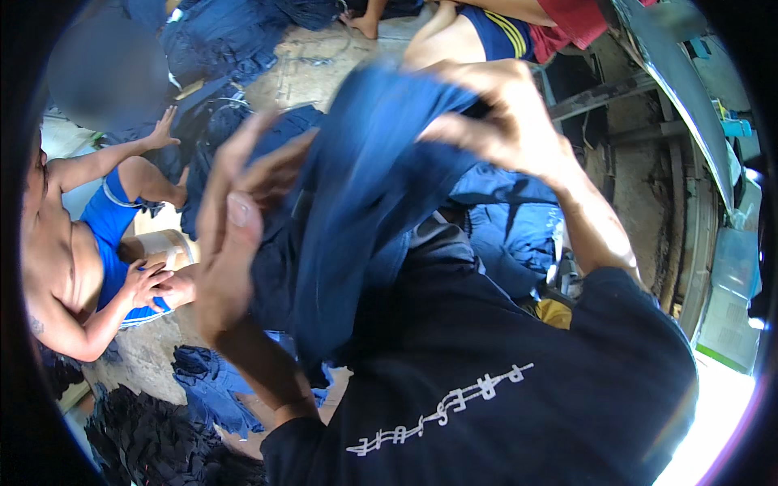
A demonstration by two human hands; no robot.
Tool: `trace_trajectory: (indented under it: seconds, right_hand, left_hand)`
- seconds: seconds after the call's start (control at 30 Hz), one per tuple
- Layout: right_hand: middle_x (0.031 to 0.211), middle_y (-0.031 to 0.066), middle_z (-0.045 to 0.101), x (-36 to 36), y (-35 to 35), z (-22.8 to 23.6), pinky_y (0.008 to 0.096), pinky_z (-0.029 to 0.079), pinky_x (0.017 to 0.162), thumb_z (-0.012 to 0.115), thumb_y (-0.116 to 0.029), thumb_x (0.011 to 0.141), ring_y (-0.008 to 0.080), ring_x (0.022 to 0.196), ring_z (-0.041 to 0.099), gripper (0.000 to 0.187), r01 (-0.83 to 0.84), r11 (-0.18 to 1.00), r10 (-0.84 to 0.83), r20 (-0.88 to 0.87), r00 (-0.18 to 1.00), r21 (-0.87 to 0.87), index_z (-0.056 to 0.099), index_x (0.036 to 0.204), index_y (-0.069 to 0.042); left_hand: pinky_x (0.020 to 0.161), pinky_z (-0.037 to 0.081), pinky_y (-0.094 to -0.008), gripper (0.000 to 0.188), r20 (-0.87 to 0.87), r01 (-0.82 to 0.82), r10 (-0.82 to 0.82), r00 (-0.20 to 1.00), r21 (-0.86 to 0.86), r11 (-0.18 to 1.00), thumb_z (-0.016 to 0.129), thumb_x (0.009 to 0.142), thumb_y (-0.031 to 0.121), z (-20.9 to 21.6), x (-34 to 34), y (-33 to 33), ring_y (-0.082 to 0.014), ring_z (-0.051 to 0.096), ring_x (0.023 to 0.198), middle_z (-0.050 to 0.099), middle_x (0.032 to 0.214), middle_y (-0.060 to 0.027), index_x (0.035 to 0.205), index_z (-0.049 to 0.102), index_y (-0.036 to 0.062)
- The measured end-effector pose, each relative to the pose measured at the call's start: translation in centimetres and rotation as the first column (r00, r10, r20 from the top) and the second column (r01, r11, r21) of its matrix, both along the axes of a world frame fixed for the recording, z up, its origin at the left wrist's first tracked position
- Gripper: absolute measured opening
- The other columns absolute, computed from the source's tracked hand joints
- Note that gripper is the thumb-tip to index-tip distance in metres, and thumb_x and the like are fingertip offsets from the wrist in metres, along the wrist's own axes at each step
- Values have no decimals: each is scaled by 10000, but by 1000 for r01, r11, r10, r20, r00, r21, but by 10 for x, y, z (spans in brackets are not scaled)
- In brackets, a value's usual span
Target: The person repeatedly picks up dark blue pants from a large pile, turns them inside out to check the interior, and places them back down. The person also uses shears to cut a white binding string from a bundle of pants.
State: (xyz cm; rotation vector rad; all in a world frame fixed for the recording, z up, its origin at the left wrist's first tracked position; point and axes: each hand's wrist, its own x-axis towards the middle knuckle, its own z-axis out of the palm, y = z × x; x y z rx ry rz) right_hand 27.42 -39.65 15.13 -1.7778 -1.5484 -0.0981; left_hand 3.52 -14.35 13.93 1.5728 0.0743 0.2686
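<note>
A dark blue cloth [356,186] is raised in front of my chest, blurred by motion; its exact kind is unclear. My right hand [506,113] grips its upper right edge, with the thumb and fingers closed on the fabric. On the cloth's left side is my left hand [231,235], its thumb and fingers apart and partly smeared. Whether those fingers touch the cloth is hard to see. Beneath the right forearm lies a heap of folded blue fabric [515,231], partly hidden by the raised cloth.
A person in blue shorts [109,215] sits close at left. Another person in striped shorts [494,36] sits at the far side. Piles of dark blue cloth [219,40] cover the floor beyond. Black scraps [154,437] lie near left; a wooden frame [608,97] stands at right.
</note>
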Motion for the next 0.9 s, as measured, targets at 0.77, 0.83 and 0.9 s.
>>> trace_trajectory:
  seconds: [0.77, 0.83, 0.9]
  right_hand:
    - [1254, 217, 768, 92, -477, -92, 596, 598, 855, 660, -421, 1065, 469, 1080, 757, 392, 929, -349, -703, 690, -170, -127, 664, 1381, -188]
    - [1246, 176, 758, 105, -444, -130, 546, 619, 869, 647, -350, 1067, 441, 1077, 761, 362, 945, -286, -656, 751, -75, -156, 654, 1386, -179]
    - [1295, 191, 732, 114, -402, -179, 551, 611, 927, 663, -296, 1039, 434, 1122, 748, 399, 966, -213, -748, 661, -66, -145, 639, 1390, -108]
  left_hand:
    - [1296, 293, -374, 559, -256, -264, 411, 875, 459, 848, 490, 1184, 401, -162, -1, 78, -255, 461, 1528, 566, 1608, -147, 1600, 536, 30]
    - [1298, 292, -381, 559, -251, -256, 413, 876, 484, 837, 480, 1187, 397, -163, 3, 79, -266, 460, 1534, 554, 1623, -152, 1599, 531, 23]
    - [1298, 293, -382, 552, -259, -244, 406, 876, 490, 837, 475, 1188, 392, -165, 6, 79, -269, 461, 1534, 553, 1623, -154, 1598, 533, 28]
